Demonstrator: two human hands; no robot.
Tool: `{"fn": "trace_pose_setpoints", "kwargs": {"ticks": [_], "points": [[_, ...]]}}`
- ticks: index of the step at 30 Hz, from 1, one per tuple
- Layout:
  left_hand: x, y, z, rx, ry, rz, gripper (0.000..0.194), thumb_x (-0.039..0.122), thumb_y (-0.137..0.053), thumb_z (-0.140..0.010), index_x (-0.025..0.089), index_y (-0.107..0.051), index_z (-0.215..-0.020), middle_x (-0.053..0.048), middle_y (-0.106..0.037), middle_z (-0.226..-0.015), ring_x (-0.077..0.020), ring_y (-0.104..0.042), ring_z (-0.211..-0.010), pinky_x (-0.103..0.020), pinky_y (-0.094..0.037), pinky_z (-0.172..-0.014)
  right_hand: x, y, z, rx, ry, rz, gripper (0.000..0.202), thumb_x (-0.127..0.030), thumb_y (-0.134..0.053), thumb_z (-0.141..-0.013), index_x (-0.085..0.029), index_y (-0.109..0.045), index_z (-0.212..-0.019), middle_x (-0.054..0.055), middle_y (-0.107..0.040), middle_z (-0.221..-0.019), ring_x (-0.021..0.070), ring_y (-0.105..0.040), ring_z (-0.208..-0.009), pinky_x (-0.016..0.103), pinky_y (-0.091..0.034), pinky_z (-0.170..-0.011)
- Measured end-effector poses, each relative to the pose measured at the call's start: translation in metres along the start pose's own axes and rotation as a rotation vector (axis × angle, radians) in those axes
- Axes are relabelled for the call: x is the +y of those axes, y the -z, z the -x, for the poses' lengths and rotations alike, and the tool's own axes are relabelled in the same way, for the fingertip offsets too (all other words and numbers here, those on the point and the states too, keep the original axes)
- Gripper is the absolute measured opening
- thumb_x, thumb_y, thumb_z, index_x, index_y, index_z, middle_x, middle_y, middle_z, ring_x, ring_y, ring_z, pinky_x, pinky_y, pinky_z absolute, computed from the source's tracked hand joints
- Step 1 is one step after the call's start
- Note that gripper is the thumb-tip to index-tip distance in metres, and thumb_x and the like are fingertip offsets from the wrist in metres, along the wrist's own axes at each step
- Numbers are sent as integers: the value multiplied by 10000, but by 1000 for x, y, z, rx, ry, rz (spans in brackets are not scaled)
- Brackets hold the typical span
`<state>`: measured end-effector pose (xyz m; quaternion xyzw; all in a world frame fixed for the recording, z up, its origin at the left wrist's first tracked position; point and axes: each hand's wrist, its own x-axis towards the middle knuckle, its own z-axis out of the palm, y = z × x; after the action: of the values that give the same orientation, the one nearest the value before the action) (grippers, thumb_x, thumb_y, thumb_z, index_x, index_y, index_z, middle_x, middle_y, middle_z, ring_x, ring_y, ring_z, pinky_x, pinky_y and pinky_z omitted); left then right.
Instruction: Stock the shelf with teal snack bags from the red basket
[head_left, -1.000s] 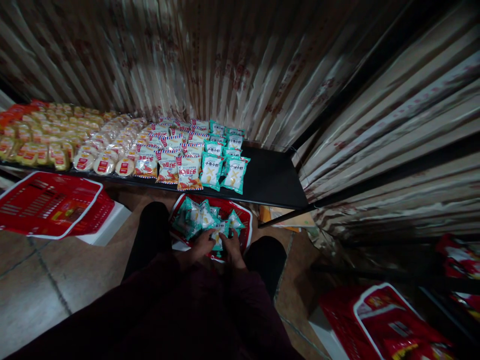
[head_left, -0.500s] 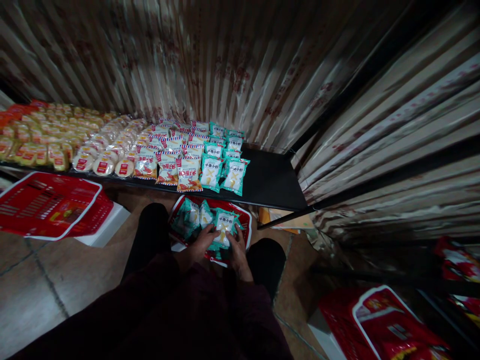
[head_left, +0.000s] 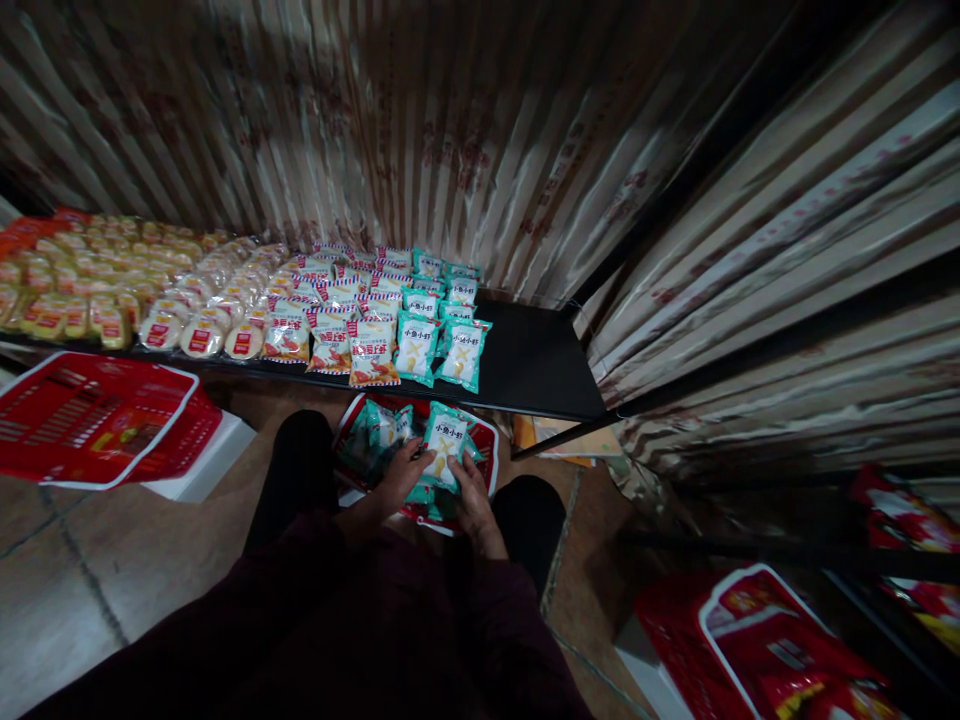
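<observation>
Between my two hands is a teal and white snack bag (head_left: 448, 440), its printed front facing me. My left hand (head_left: 406, 474) grips its lower left side, fingers closed at the edge. On the lower right, my right hand (head_left: 472, 497) holds it with the thumb on the front. Below sits a red basket (head_left: 491, 452) with a white rim, standing between my knees and holding several more teal bags. On the black shelf (head_left: 529, 352) ahead, matching teal bags (head_left: 462, 355) stand in two columns beside white and orange snack bags (head_left: 373, 352).
Round wrapped snacks (head_left: 202, 337) and yellow packs (head_left: 114, 327) fill the shelf's left part. A red basket (head_left: 90, 420) stands at left, another (head_left: 757, 640) at lower right. Black frame bars (head_left: 675, 390) slant at right, before a striped curtain (head_left: 450, 150).
Both hands have raised the teal snack bag slightly out of the basket, tilting it a little. The view has shifted slightly; the shelf rows look the same.
</observation>
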<state>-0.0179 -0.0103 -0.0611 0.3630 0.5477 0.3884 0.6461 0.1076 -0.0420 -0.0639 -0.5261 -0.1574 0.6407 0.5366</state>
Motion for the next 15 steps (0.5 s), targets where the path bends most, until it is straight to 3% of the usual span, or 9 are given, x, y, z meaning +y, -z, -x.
{"fn": "trace_pose_setpoints", "kwargs": {"ticks": [10, 15], "points": [[-3, -5, -1, -14, -56, -54, 336, 317, -627, -760, 134, -629, -1042, -75, -701, -1030, -205, -643, -936, -298, -506, -834, 0, 9, -1, 114, -40, -25, 611, -367, -777, -616, -244, -590, -1184, 22, -730, -1036, 211, -679, -916, 297, -528, -728], [-2, -4, -3, -14, -76, -22, 373, 328, -619, -782, 137, -611, -1102, -67, -702, -1058, -205, -647, -968, -282, -520, -822, -5, 7, -3, 93, -10, 21, 574, -398, -746, -646, -255, -596, -1180, 24, -716, -1079, 224, -670, -951, 304, -529, -727]]}}
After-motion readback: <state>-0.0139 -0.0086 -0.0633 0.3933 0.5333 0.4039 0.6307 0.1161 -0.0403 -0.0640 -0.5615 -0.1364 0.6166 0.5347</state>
